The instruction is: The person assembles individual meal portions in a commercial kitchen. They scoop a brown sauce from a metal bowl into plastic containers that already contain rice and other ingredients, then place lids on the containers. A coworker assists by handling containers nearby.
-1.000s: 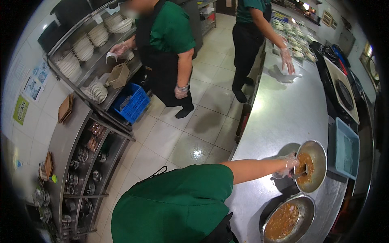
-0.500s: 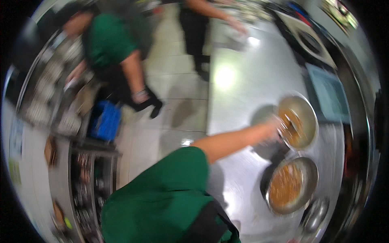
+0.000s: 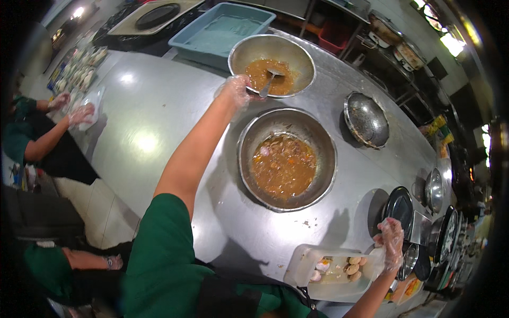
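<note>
My left hand (image 3: 237, 90), in a clear plastic glove, grips the near-left rim of a metal bowl (image 3: 299, 50) at the top middle. Brown liquid lies in this bowl, and a metal spoon (image 3: 268, 84) leans in it with its handle over the rim near my fingers. Just below, a deeper metal bowl (image 3: 327, 185) holds brown, chunky liquid. My gloved right hand (image 3: 391, 241) is raised at the lower right, its fingers loosely bent and apart with nothing visible in them. Beside it is a translucent plastic container (image 3: 297, 263) with brown eggs (image 3: 353, 269) and broken shells.
A blue-grey tub (image 3: 183, 45) stands behind the left-hand bowl. Another metal bowl (image 3: 366, 119) sits at the right. A black pan (image 3: 398, 209) and stacked cookware line the right end. Co-workers stand at the left, one with gloved hands (image 3: 80, 115) beside egg trays (image 3: 79, 69).
The view has swung toward the steel table, bringing the egg container and my right hand into sight. My left hand stays at the rim of the bowl with the spoon.
</note>
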Demonstrator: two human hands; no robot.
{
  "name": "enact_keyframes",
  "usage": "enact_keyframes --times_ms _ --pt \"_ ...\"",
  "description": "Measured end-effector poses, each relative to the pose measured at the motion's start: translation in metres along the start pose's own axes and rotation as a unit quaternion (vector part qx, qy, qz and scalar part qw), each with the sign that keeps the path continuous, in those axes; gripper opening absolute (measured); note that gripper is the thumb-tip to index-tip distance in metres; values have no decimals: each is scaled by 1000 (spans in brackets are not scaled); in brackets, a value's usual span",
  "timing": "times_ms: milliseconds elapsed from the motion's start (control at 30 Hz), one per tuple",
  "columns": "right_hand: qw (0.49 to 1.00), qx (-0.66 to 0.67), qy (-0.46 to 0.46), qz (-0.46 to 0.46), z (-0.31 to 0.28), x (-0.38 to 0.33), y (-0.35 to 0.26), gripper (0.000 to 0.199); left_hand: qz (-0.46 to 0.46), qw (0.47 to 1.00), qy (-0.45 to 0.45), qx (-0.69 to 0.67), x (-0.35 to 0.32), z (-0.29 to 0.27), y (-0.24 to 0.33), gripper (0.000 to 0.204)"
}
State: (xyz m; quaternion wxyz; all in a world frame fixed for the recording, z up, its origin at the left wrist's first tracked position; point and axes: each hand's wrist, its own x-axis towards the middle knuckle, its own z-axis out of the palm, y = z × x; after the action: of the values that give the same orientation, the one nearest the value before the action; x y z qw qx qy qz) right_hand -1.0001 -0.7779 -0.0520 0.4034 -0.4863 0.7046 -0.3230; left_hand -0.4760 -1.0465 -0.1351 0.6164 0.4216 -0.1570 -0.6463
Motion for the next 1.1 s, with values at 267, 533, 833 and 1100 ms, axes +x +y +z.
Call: enact_keyframes --times_ms 267,533,833,1100 --pt "994 -95 37 40 19 -75 -4 49 -71 997 31 -5 138 25 -87 35" --pt "979 -192 70 5 20 -122 -28 43 -55 946 -64 313 113 13 -57 30" --pt "929 -286 -29 -235 24 -91 -22 37 434 778 174 420 -177 -68 -77 46" --pt "847 -241 -219 -419 77 -37 -64 37 295 810 447 237 -527 -199 -244 27"
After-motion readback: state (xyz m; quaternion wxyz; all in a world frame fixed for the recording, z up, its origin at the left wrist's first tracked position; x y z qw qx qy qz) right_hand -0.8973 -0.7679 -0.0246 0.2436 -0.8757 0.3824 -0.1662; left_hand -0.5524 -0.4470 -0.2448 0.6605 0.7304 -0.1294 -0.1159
